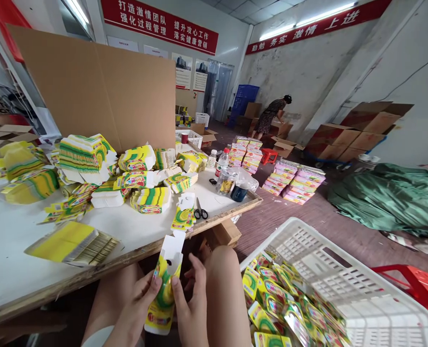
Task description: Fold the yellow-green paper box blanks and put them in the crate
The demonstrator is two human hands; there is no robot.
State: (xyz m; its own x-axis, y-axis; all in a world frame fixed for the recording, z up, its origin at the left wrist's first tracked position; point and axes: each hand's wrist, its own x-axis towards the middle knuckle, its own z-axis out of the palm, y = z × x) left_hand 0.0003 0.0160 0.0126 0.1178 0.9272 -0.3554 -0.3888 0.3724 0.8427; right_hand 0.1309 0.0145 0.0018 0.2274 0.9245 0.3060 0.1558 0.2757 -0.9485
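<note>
Above my lap, my left hand (136,301) grips a small yellow-and-green carton (163,294) by its left side, thumb in front. The carton stands nearly upright, its white top flaps raised and a dark cut-out below them. On its right side lies the thumb of my right hand (192,301), while that hand's other fingers are spread apart from the carton. Just beyond it, a few similar flat cartons (183,212) lie at the table edge beside black-handled scissors (200,210). To my right, a white plastic basket (362,284) holds many yellow-green packs (275,299).
Stacks of flat cartons (82,154) cover the white table (127,226) before a large cardboard sheet (101,91). Bottles, a jar (225,181) and a dark cup (238,193) stand near its right corner. Pink boxes (295,183) sit on the floor; a person (274,115) bends over cartons behind.
</note>
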